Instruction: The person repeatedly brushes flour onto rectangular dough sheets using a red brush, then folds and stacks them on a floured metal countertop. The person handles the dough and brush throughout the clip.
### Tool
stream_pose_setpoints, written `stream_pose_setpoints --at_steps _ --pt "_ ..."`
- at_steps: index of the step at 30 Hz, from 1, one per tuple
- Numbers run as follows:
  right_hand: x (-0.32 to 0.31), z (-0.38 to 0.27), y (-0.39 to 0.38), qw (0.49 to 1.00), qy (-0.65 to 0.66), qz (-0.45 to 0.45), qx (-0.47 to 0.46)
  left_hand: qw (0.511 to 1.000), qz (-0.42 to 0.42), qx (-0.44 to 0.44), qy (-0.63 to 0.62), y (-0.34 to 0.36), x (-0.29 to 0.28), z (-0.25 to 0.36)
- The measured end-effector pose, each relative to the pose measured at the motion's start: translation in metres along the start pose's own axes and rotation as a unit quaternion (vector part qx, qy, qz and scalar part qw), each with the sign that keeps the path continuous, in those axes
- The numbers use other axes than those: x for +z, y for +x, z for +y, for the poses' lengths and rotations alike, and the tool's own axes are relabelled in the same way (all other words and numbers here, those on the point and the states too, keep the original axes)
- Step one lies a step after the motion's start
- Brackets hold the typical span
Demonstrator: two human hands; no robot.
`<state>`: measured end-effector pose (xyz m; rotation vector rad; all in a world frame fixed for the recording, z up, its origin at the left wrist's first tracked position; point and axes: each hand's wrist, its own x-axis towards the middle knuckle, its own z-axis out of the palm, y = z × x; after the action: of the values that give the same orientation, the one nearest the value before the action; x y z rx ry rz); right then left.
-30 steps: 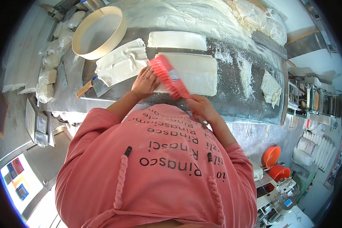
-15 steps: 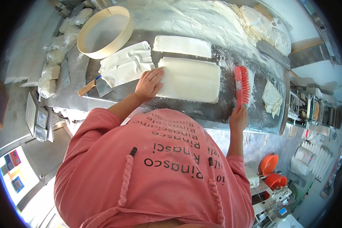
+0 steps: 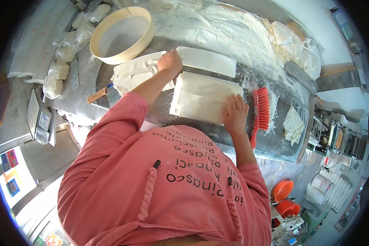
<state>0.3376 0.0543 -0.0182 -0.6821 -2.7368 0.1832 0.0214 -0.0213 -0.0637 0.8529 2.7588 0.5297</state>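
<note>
A stack of flat, pale dough sheets (image 3: 205, 96) lies on the dark, floured worktop. My right hand (image 3: 235, 112) rests with fingers stretched out on its right end. Farther left, my left hand (image 3: 170, 61) is closed at the far right corner of a wrinkled dough sheet (image 3: 137, 70); its fingertips are partly hidden. Just right of that hand lies a narrow strip of dough (image 3: 207, 61). A red brush (image 3: 261, 112) with red bristles lies beside my right hand, not held.
A round wooden-rimmed sieve (image 3: 148, 40) stands at the back left, and a wooden-handled scraper (image 3: 98, 95) lies nearer. Loose flour (image 3: 217, 28) covers the back. A dough scrap (image 3: 293, 125) lies at the right, with plastic bags (image 3: 291, 39) behind it.
My right hand has put down the red brush and moved left onto the dough stack. My left hand has left the stack, moving farther away to the wrinkled sheet and closing there.
</note>
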Motion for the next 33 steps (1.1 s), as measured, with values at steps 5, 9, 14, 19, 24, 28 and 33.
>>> stream_pose_setpoints --at_steps 5,9,14,19,24,28,33 --pt "0.021 0.013 0.045 0.998 0.06 0.011 -0.009 0.99 -0.058 -0.076 -0.105 0.006 -0.004 0.005" --pt "0.049 -0.006 0.095 0.995 0.087 0.048 -0.006 0.858 -0.202 -0.174 -0.439 0.016 -0.048 0.036" --pt "0.075 0.008 0.148 0.994 -0.059 0.011 0.089 0.788 -0.092 -0.167 -0.585 0.016 -0.068 0.062" --pt "0.035 0.089 0.158 0.991 -0.001 -0.011 0.132 0.818 -0.062 -0.05 -0.569 0.009 -0.094 0.065" --pt "-0.04 0.078 0.131 0.983 0.117 0.143 -0.004 0.818 -0.075 0.037 -0.569 -0.036 -0.12 0.051" --pt "-0.064 0.056 0.064 0.991 0.035 0.093 -0.094 0.867 -0.108 0.065 -0.482 -0.095 -0.103 0.013" --pt "-0.018 0.043 -0.031 0.998 -0.002 -0.009 -0.067 0.928 -0.16 0.071 -0.328 -0.161 -0.039 -0.028"
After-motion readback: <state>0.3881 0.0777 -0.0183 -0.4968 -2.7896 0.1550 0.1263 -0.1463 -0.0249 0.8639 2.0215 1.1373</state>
